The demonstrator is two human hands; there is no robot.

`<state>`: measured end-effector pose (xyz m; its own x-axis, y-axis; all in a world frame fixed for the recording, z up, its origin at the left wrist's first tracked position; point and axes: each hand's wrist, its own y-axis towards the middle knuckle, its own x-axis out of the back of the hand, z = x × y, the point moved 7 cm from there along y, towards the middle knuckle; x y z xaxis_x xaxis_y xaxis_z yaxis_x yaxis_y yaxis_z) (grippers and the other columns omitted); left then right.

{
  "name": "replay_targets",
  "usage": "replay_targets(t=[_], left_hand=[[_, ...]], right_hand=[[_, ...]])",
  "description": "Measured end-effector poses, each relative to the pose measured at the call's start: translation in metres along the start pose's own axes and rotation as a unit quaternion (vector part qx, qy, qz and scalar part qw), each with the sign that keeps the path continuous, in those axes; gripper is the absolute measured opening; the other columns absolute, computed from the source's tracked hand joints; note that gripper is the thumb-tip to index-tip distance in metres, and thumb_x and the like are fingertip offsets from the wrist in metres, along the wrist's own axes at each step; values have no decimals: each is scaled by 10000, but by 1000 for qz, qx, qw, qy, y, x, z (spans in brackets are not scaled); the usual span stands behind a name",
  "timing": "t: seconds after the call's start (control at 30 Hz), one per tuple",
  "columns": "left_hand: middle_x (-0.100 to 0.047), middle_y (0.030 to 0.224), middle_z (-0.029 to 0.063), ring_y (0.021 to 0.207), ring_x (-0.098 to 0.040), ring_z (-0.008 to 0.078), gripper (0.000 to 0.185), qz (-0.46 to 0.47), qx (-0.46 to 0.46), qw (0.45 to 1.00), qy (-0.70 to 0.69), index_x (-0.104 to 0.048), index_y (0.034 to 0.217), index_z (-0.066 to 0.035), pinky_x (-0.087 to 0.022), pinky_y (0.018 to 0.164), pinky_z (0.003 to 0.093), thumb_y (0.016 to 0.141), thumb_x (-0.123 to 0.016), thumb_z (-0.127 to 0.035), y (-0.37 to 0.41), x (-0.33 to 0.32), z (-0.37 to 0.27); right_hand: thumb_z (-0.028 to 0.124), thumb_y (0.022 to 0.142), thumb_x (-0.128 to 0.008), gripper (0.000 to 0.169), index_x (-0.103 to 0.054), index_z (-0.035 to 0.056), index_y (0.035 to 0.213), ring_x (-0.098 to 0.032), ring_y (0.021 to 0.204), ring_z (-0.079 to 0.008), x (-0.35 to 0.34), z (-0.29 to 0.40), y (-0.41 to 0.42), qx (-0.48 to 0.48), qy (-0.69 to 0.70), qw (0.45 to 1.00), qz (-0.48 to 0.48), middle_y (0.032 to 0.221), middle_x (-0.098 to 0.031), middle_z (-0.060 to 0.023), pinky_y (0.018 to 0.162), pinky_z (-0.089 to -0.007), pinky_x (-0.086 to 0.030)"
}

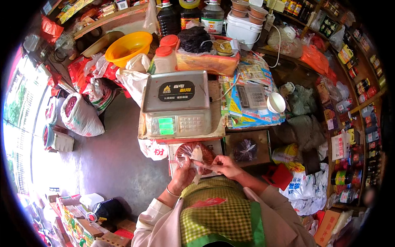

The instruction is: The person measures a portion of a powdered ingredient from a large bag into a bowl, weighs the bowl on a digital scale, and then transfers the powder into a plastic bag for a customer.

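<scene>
A clear plastic bag (204, 153) of reddish-brown contents rests low in front of me, just beyond my apron. My left hand (182, 173) grips the gathered neck of this bag from the left, a bracelet on its wrist. From the right, my right hand (224, 166) pinches the plastic near the neck with thumb and forefinger. What each fingertip touches is partly hidden by the plastic. Beyond the bag stands a digital scale (176, 92) with a metal pan and lit green displays; its pan carries nothing.
Right of the scale lie a calculator (255, 96) and a white bowl (276, 102) on printed papers. A yellow basin (129, 48) stands at the upper left, above an open white sack (85, 119). Shelves of bottles (342, 177) line the right side. A tied dark bag (246, 150) sits below the papers.
</scene>
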<state>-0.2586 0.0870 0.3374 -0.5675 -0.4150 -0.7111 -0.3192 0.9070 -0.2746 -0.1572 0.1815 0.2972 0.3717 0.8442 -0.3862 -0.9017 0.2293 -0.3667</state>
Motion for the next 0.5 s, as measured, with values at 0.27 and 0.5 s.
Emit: replay_targets(t=[0.27, 0.5], left_hand=[[-551, 659, 38, 573, -520, 117, 327, 30, 50, 939, 338, -546, 781, -21, -431, 545, 240, 920, -376, -263, -9, -7, -6], [-539, 825, 144, 758, -545, 252, 102, 66, -226, 709, 665, -543, 882, 29, -460, 662, 328, 811, -477, -3, -12, -27, -18]], right_hand=[[211, 918, -385, 249, -505, 69, 1084, -455, 674, -33, -43, 41, 15, 89, -152, 978, 114, 895, -527, 12, 598, -182, -399], [90, 861, -469, 230, -514, 37, 1080, -514, 864, -87, -30, 21, 29, 144, -304, 939, 70, 897, -576, -42, 736, -253, -427]])
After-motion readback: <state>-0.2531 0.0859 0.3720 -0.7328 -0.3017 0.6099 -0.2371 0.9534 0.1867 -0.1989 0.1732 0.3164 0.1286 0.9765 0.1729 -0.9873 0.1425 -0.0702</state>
